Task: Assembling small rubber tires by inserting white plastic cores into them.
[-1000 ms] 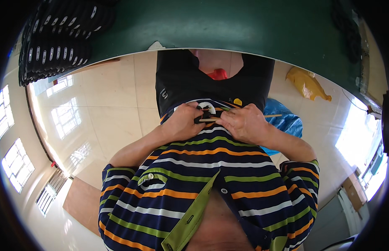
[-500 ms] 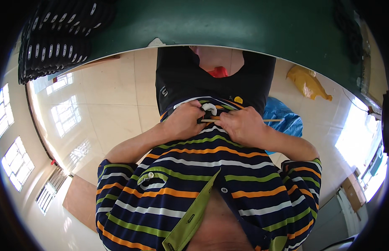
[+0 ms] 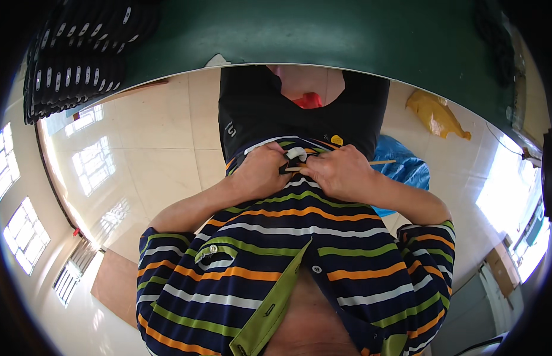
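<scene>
At my waist, in front of the striped shirt, my two hands work close together. My left hand is closed on a small black piece with a curled white part; its exact kind is hard to make out. My right hand is closed round a thin wooden stick. One end of the stick sticks out past the right wrist, and the other points at the black piece between the hands. The fingertips are partly hidden.
A green-topped table stands just ahead of my lap. Stacked black items with small white tags lie on its left end. On the tiled floor to the right are a yellow bag and a blue plastic bag.
My right hand has shifted slightly up and toward the left hand. The stick has tilted, its outer end now higher and less of it showing. The left hand has stayed nearly in place.
</scene>
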A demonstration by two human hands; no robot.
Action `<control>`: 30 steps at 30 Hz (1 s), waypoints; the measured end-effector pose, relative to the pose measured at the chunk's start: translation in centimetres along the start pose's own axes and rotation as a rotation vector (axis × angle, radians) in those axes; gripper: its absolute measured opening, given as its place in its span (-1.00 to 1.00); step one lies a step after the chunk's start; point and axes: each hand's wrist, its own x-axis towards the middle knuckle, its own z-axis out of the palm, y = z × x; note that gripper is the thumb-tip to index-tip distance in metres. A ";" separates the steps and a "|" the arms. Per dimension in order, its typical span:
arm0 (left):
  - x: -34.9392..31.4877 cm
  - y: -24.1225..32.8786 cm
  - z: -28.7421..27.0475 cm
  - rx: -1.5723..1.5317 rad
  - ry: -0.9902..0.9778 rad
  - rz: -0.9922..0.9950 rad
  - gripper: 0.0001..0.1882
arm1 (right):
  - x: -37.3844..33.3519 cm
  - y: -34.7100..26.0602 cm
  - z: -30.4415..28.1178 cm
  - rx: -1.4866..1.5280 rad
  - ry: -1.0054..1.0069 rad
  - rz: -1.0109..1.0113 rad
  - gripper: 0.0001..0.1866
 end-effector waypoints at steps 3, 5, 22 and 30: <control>-0.2 0.0 0.4 -0.031 0.075 0.000 -0.84 | 0.0 0.2 0.1 0.095 0.000 -0.030 -0.67; -0.1 -0.4 0.6 -0.034 0.054 0.022 -0.83 | 0.0 -0.3 0.0 -0.002 -0.005 -0.017 -0.68; 0.4 4.4 -12.4 -0.220 0.424 -0.047 -0.81 | 3.2 5.1 -14.6 -0.122 0.597 -0.051 -0.84; 9.0 3.0 -16.6 0.334 0.889 0.262 -0.74 | 6.8 11.7 -17.3 -0.607 0.819 -0.035 -0.79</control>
